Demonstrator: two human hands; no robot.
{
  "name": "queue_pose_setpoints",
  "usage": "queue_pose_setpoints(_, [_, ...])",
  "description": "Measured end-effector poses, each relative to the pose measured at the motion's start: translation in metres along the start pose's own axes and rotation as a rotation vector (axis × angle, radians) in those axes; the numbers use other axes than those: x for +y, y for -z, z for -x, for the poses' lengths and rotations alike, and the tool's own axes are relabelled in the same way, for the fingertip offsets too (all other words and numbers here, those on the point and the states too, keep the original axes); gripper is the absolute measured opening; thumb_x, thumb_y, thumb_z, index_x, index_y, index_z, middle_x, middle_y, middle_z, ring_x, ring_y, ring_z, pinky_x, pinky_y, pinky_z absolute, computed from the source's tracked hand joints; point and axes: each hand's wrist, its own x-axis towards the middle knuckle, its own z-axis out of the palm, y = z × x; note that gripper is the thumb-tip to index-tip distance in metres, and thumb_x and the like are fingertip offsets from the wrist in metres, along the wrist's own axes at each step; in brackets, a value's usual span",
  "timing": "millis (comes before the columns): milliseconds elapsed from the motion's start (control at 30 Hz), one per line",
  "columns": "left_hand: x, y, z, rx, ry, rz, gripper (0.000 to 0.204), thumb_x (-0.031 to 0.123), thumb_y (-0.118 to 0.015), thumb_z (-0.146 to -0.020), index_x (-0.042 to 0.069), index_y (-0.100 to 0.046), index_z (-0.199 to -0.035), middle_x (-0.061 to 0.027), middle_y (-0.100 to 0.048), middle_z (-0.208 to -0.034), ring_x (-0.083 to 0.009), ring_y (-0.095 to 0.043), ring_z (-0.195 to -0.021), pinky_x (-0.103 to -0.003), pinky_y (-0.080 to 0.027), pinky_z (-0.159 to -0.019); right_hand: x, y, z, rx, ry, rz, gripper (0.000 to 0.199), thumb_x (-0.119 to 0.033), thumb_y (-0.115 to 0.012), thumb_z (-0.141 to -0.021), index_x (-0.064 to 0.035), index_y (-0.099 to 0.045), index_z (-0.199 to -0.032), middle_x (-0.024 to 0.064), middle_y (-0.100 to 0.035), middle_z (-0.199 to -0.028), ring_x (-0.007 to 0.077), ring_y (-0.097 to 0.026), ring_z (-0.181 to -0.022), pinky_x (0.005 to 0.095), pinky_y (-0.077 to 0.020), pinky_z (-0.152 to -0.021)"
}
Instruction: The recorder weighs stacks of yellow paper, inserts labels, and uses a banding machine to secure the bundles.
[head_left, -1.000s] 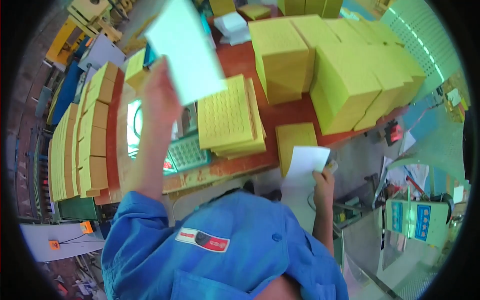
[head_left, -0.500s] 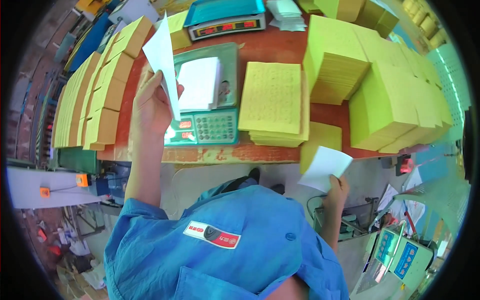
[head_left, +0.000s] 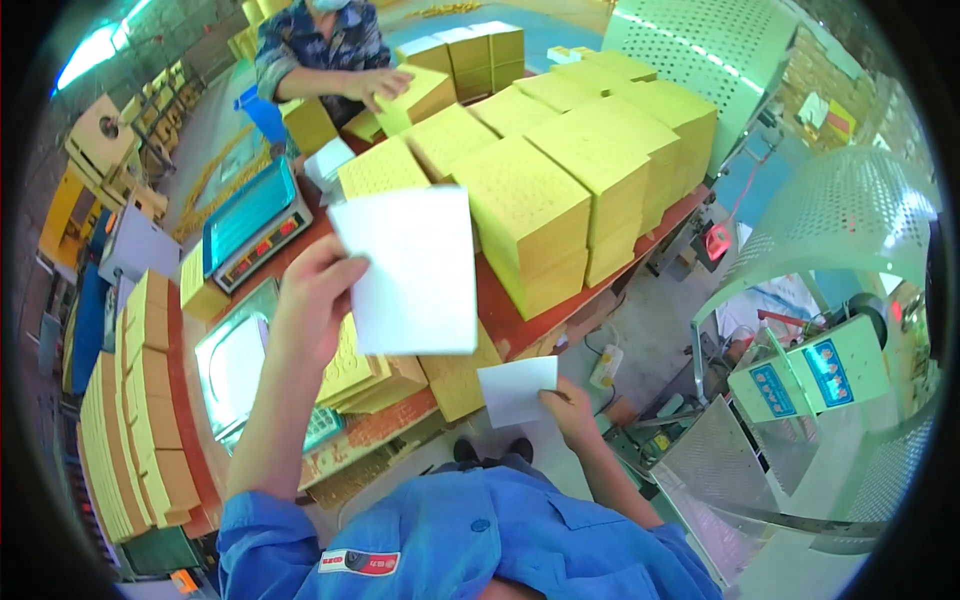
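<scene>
A white sheet point(head_left: 415, 275) hangs just right of our left hand point(head_left: 322, 280), closed in a pinch on its edge; a second sheet point(head_left: 517, 390), left of our right hand point(head_left: 568, 408), is pinched likewise. Gripped only marginally, we judge, either could slip or bend against yellow stacks point(head_left: 528, 190) ahead.
</scene>
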Motion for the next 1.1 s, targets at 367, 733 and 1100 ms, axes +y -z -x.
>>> queue_pose_setpoints(367, [-0.063,-0.109,-0.140,0.078,0.014,-0.087,0.029,0.000,-0.065,-0.081,-0.001,-0.052,-0.107,-0.0042,-0.056,-0.074,-0.0101,-0.051,-0.053,-0.023,-0.040,-0.041,0.033,0.044,0.032,0.065,-0.237,-0.171,0.025,-0.005,-0.057,-0.084,0.0037,-0.066,-0.105,0.0067,-0.067,-0.094,0.0141,-0.061,-0.086,0.0287,-0.0469,-0.079])
queue_pose_setpoints(733, [-0.071,-0.116,-0.140,0.183,-0.147,-0.421,0.056,-0.002,-0.067,-0.076,-0.006,-0.042,-0.126,-0.0043,-0.053,-0.076,-0.0111,-0.051,-0.057,-0.024,-0.040,-0.046,0.036,0.047,0.024,-0.005,-0.288,-0.300,0.024,-0.005,-0.057,-0.083,0.0021,-0.066,-0.104,0.0055,-0.067,-0.096,0.0147,-0.060,-0.088,0.0295,-0.0453,-0.082])
queue_pose_setpoints(1100, [-0.076,-0.111,-0.131,0.373,-0.432,-0.825,0.046,0.014,-0.071,-0.077,0.002,-0.054,-0.119,-0.0066,-0.054,-0.080,-0.0184,-0.054,-0.071,-0.034,-0.046,-0.064,0.040,0.059,0.015,-0.015,-0.308,-0.411,0.024,-0.006,-0.058,-0.084,0.0016,-0.066,-0.105,0.0069,-0.067,-0.096,0.0148,-0.061,-0.086,0.0295,-0.0459,-0.081])
